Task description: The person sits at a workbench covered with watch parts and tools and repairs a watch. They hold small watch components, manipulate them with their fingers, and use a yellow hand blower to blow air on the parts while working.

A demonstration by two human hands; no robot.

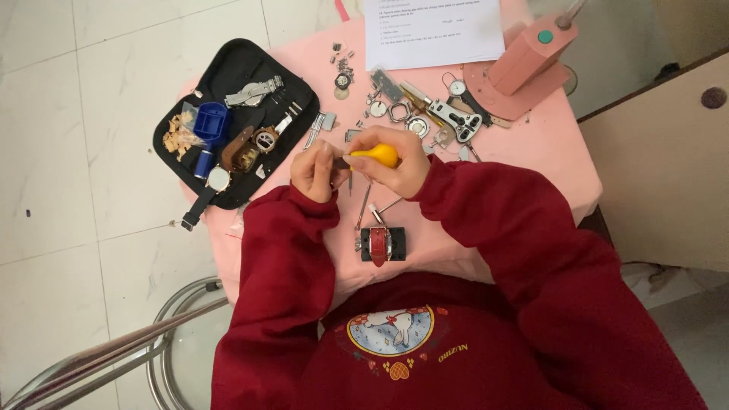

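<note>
Loose watch parts (395,110) are scattered right behind the hands, with a black tool case (235,121) crowded at the left table edge (199,199) and a pink lamp base (524,64) far right. Only a little bare pink cloth is left near the red-strapped holder (381,244). The yellow bulb tool (376,156), smooth and rounded, is gripped by the right hand (399,163); something small, too tiny to tell, is pinched by the left hand (315,171).

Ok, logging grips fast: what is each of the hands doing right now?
Left hand: closed around something small, too hidden to identify.
Right hand: closed on the yellow rubber bulb blower.
</note>
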